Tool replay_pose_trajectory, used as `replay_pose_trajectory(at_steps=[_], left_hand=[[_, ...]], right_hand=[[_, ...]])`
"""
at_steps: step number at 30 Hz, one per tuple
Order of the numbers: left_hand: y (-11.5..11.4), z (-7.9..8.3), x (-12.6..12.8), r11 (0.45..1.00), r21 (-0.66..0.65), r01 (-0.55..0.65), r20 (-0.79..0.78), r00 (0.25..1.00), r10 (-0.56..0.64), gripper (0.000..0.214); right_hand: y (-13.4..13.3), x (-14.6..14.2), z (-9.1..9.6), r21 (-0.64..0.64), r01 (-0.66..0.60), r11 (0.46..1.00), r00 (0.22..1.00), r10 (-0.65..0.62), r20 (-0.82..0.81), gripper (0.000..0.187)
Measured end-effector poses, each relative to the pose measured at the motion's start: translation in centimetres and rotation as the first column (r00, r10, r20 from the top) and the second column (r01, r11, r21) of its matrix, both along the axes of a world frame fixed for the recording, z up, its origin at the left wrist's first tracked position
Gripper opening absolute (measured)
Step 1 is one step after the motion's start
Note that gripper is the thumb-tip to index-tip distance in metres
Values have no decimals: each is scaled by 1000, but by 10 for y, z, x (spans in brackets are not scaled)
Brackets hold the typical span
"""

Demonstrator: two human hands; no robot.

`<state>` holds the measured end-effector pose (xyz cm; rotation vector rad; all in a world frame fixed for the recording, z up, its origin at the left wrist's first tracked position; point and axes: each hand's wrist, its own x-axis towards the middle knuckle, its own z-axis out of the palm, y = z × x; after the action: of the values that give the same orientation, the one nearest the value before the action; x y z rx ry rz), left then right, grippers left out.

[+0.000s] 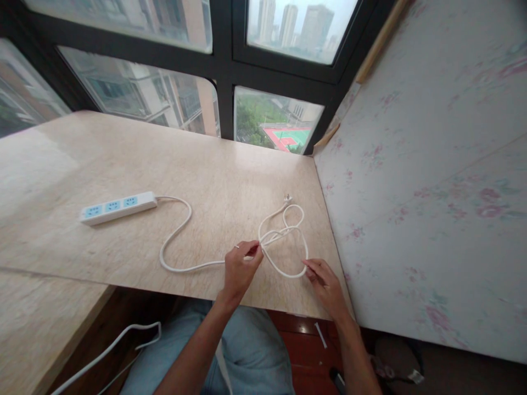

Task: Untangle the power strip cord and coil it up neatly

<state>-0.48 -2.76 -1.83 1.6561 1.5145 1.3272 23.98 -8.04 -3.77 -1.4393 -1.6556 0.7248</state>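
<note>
1. Forearms (197,345), two, bare, reached in from the lower edge; below them lay a lap in pale blue cloth (263,345). Bearings below were taken from the left hand.
2. Left hand (241,269), one, ringed; thumb and fingers pinched the white cord (181,270) where its strands crossed, at the loops' left side.
3. Right hand (325,280), one, at 3 o'clock; thumb and fingertips gripped the right-hand side of the largest loop.
4. Cord, loosely looped and crossed between and beyond the hands, its remaining length curving away towards 10 o'clock.
5. Plug (287,198), one, white, at 1 o'clock, at the cord's far end, apart from both hands.
6. Power strip (119,208), one, white, three blue socket faces upward, at 10 o'clock, joined to the cord.
7. Tabletop (230,181), beige, marbled, beneath strip and cord.
8. Window frame (224,71), dark, at 12 o'clock.
9. Wall (428,186), floral-patterned, at 2 o'clock.
10. Second cable (107,351), white, at 8 o'clock, below tabletop level.
</note>
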Motion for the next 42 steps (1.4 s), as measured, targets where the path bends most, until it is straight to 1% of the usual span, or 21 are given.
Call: replay_pose_trajectory(at_steps=[2, 5, 7, 9, 10, 12, 15, 17, 19, 22, 24, 26, 28, 29, 31, 34, 36, 37, 39, 41, 42], left_hand=[[1, -3, -1, 1000, -4, -6, -1, 1000, 6, 14], [1, -8, -3, 1000, -13, -4, -12, 1000, 4, 15], [0, -9, -4, 1000, -23, 4, -10, 1000, -4, 15], [0, -10, -5, 999, -31, 8, 2, 1000, -8, 15], [0, -10, -5, 999, -31, 9, 9, 1000, -8, 15], [0, -9, -5, 1000, -26, 10, 22, 1000, -10, 15], [1, -11, -6, 1000, -12, 7, 31, 999, -6, 16], [2, -12, -7, 1000, 7, 7, 28, 1000, -7, 15], [3, -14, -8, 1000, 27, 6, 23, 1000, -7, 14], [6, -15, -9, 999, 40, -29, 28, 999, 28, 14], [7, -15, -10, 997, 38, -60, 39, 997, 59, 13], [8, -15, -11, 996, 31, -79, 44, 996, 78, 13], [9, -15, -11, 996, 23, -87, 49, 995, 86, 12], [10, -16, -11, 996, 19, -88, 52, 995, 87, 13], [10, -17, -12, 996, 11, -86, 58, 995, 85, 13], [10, -20, -12, 997, 1, -84, 57, 995, 83, 14], [10, -21, -12, 996, -5, -85, 56, 995, 85, 14], [10, -21, -12, 996, -7, -84, 56, 995, 84, 14], [9, -21, -12, 997, -9, -82, 50, 995, 82, 14], [9, -21, -11, 997, -8, -83, 45, 996, 83, 14], [8, -21, -11, 996, -6, -84, 43, 996, 84, 14]], right_hand=[[-1, 1, 3, 57, -44, 997, 990, 36, 133, 34], [0, -10, 20, 169, -26, 985, 957, -25, 290, 46], [3, -26, 39, 237, -34, 971, 936, -52, 348, 46], [8, -47, 57, 258, -65, 964, 917, -45, 397, 38], [13, -58, 64, 234, -84, 969, 902, -26, 430, 31], [23, -79, 71, 106, -106, 989, 860, 38, 510, 26], [42, -102, 66, -81, -76, 994, 802, 109, 587, 20], [51, -109, 58, -156, -87, 984, 764, 167, 623, 14], [54, -109, 53, -175, -130, 976, 744, 213, 633, 16], [47, -95, 54, -96, -251, 963, 787, 261, 558, 16], [36, -79, 61, -6, -333, 943, 821, 293, 489, 15], [23, -60, 71, 64, -394, 917, 829, 325, 454, 15], [10, -40, 79, 71, -463, 883, 815, 393, 426, 17], [4, -31, 82, 43, -484, 874, 804, 424, 417, 18], [-7, -13, 83, -80, -470, 879, 775, 455, 439, 20], [-15, 4, 75, -271, -306, 913, 739, 407, 537, 25], [-16, 6, 70, -333, -222, 916, 733, 382, 563, 35], [-15, 2, 69, -337, -215, 917, 744, 377, 552, 41], [-12, -14, 70, -296, -245, 923, 786, 368, 496, 49], [-5, -40, 72, -230, -253, 940, 840, 332, 430, 45], [0, -55, 72, -211, -215, 953, 868, 286, 406, 37]])
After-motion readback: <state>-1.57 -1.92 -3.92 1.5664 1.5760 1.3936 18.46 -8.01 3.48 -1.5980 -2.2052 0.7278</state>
